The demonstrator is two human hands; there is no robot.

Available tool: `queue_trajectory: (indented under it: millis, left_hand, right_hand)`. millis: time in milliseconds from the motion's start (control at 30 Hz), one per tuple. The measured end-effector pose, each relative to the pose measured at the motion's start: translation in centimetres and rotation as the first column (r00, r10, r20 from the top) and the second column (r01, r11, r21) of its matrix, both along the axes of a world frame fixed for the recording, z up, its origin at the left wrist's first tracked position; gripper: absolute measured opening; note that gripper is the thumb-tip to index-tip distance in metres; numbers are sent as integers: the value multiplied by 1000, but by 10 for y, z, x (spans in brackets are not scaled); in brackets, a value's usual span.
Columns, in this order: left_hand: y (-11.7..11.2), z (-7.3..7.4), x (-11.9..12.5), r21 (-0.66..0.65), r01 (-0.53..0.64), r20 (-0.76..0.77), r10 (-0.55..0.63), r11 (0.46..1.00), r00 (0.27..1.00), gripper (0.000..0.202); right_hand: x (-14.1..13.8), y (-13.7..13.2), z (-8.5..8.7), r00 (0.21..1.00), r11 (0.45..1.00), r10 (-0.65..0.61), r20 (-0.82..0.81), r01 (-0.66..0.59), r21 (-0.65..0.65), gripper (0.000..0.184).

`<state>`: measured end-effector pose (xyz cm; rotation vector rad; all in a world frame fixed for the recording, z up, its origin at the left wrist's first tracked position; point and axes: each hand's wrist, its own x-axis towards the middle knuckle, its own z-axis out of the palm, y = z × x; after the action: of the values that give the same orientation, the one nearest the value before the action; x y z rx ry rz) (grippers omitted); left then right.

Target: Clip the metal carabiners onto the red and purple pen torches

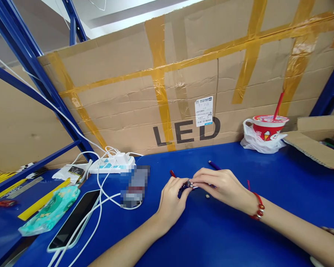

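Note:
My left hand [171,202] is closed around a small dark, shiny piece with a metallic-looking end [186,184]; its exact kind is too small to tell. The fingertips of my right hand [222,185] are pinched together at that end, and whatever they grip is hidden. A thin silvery bit [195,188] shows just below the right fingertips. Beyond my left hand lies a red pen-like stick [172,173], partly covered by the fingers. A purple pen-like stick [214,165] rests behind my right hand. On the table under the right fingers sits a tiny pale round piece [207,196].
Left on the blue table [183,241] are a phone [75,220] crossed by white cables, a blurred-out device [136,187], a power strip [113,163] and a teal tissue pack [51,211]. At right stand a red cup [268,130] and an open carton [314,146]. Cardboard [122,107] walls the back.

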<state>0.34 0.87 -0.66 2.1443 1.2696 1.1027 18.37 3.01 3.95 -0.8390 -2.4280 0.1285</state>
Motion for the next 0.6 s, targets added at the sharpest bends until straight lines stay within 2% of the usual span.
queue_trajectory:
  millis: [167, 300, 600]
  left_hand:
    - [0, -2, 0, 36, 29, 1, -30, 999, 1000, 12]
    - [0, -3, -1, 40, 44, 2, -44, 998, 999, 14]
    - [-2, -3, -4, 51, 85, -24, -84, 995, 996, 13]
  right_hand:
    - [0, 0, -1, 999, 999, -30, 21, 29, 34, 20]
    - [1, 1, -2, 1000, 999, -5, 24, 4, 38, 21]
    - [-1, 0, -2, 992, 993, 8, 124, 7, -117, 24]
